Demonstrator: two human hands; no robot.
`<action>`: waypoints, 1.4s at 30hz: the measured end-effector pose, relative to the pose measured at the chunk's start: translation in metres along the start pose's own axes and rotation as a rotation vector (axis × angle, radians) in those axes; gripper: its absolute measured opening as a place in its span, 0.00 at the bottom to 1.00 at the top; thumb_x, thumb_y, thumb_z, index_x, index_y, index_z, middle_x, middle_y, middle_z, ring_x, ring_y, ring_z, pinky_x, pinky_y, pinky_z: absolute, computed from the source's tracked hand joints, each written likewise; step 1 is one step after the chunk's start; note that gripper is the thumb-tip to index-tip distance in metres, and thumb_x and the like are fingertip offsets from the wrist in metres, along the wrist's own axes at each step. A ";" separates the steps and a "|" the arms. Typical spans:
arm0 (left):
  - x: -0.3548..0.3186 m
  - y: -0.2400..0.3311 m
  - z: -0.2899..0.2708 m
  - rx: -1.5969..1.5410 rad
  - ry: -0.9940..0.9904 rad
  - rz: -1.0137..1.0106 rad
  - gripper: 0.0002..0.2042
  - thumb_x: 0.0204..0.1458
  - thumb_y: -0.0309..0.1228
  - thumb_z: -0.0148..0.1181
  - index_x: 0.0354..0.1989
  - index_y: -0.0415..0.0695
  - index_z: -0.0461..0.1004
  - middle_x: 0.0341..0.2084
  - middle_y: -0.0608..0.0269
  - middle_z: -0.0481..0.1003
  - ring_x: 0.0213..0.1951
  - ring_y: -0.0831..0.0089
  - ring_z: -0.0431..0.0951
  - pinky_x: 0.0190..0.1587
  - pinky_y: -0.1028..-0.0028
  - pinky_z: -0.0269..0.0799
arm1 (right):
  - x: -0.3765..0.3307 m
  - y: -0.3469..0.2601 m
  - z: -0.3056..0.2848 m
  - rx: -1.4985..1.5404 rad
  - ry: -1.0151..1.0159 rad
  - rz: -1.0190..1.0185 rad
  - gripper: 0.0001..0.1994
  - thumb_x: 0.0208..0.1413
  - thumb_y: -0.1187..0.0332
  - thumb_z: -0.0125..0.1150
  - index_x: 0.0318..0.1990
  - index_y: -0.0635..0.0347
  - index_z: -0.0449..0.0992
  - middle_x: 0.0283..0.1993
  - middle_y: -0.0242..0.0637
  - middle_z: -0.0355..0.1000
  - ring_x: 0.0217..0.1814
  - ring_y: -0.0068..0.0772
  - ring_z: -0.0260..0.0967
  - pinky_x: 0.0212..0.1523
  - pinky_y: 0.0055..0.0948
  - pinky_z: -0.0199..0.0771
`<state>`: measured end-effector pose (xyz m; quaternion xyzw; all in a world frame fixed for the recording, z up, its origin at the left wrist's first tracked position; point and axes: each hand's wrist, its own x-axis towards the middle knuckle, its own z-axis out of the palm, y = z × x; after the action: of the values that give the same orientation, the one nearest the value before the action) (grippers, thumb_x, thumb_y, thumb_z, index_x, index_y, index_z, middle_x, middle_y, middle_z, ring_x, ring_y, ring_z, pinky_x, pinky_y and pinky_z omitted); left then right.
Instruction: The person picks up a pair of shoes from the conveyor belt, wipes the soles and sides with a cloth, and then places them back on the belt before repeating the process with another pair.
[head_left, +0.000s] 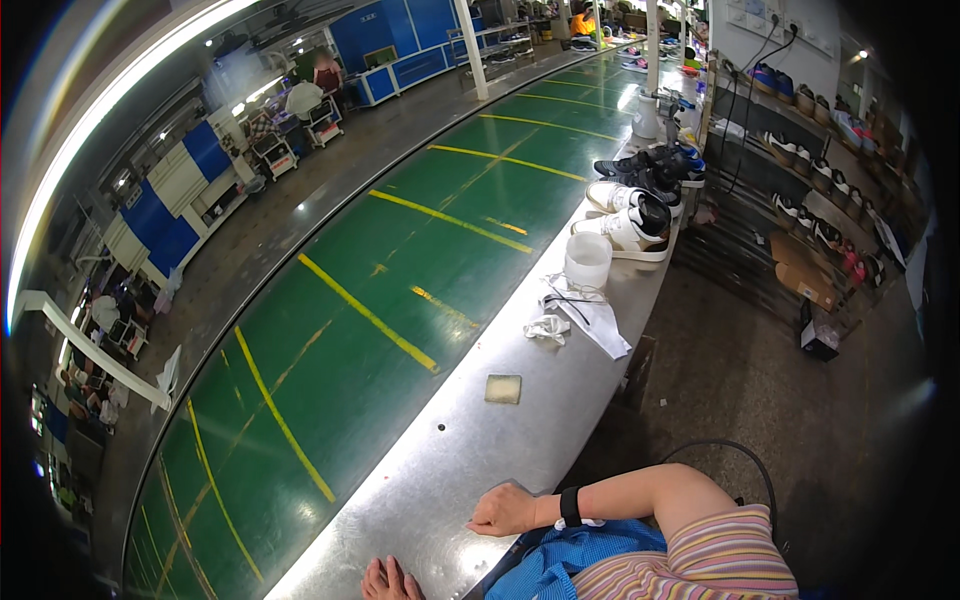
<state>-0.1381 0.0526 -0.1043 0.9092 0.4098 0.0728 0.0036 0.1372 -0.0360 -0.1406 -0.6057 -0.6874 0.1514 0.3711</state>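
My right hand (503, 510) rests on the bare metal bench top (455, 470), its fingers curled into a loose fist with nothing showing in it. A black band circles that wrist. At the lower edge, my left hand (390, 580) lies on the same metal with its fingers somewhat spread and holding nothing; the rest of it is cut off. Farther along the bench lies a small tan square pad (503, 389), touched by neither hand. Beyond it are a crumpled white cloth (547, 328), white paper (602, 335) with a dark thin tool on it, and a white tub (587, 262).
A green conveyor belt (350, 370) with yellow lines runs along the bench's left side. White sneakers (630, 225) and black shoes (650, 170) stand farther up the bench. To the right are shoe racks (800, 175), a cardboard box (803, 270) and a black cable (740, 447).
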 end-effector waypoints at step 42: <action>-0.011 -0.019 0.004 -0.036 0.056 0.029 0.19 0.51 0.33 0.47 0.54 0.50 0.64 0.52 0.50 0.63 0.54 0.54 0.59 0.56 0.57 0.50 | 0.004 -0.012 0.012 0.009 -0.007 -0.004 0.19 0.51 0.60 0.52 0.12 0.61 0.68 0.13 0.39 0.64 0.14 0.35 0.63 0.18 0.30 0.62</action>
<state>-0.1593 0.0571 -0.1111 0.9124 0.3953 0.1057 0.0075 0.1204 -0.0321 -0.1397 -0.6022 -0.6892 0.1560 0.3715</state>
